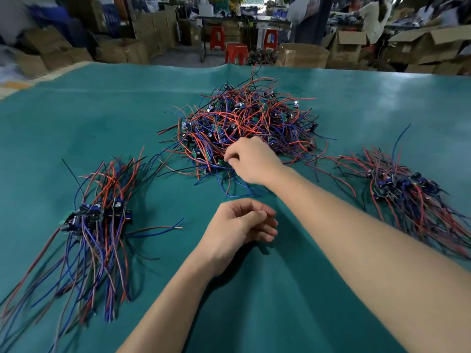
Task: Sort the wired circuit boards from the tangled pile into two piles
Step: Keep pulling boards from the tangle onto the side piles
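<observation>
Two hands, right hand (251, 159) apparently pinching tangled pile (244, 123), left hand (242, 222) nearer.

A green mat (76, 118) covers the table. Beyond its far edge stand red stools (236, 52), with cardboard boxes (303, 56) to their left and right. A long bench (242, 20) stands further back, with a person (374, 19) at the far right.

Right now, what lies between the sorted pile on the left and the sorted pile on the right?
In the head view, the left hand hangs loosely curled over the green mat, between the left pile and the right pile. The right forearm also crosses there.
</observation>
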The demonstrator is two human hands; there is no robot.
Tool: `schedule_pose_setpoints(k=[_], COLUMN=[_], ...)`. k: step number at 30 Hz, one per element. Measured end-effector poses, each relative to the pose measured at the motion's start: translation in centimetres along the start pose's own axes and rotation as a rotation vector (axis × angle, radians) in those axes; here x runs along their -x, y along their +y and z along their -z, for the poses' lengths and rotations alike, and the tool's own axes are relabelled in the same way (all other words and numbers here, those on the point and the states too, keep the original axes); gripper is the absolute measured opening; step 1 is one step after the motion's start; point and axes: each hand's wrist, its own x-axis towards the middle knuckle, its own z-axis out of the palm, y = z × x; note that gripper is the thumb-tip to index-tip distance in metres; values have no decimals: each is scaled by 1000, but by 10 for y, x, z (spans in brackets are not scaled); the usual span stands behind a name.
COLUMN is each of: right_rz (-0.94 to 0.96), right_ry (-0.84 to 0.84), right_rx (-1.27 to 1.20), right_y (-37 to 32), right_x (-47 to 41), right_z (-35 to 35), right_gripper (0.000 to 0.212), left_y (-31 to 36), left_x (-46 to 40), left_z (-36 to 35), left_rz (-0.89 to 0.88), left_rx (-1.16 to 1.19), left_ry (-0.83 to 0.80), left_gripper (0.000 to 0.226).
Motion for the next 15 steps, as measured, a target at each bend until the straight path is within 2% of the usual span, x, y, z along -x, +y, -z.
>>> schedule_pose_setpoints(k=[5, 8, 10, 13, 15], right_rz=[-10, -17, -21, 12, 21], right_ry=[131, 98, 86, 138, 185], right_rx=[58, 25, 38, 68, 58], right_y=[-8, -9, -11, -11, -8], right_x=[-7, -8, -10, -11, -7], right_z=[-21, -22, -23, -25, -25], right_gripper=[12, 31, 37, 29, 22], left_y=[0, 0, 1, 2, 3], left_x=[0, 1, 2, 3, 2], left_z=[0, -1, -2, -2, -2], left_rz=[-7, -11, -15, -14, -13], left_rx=[-14, -17, -10, 5, 2], left_ry=[-9, -14, -25, -31, -24], left_gripper=[19, 22, 32, 45, 38])
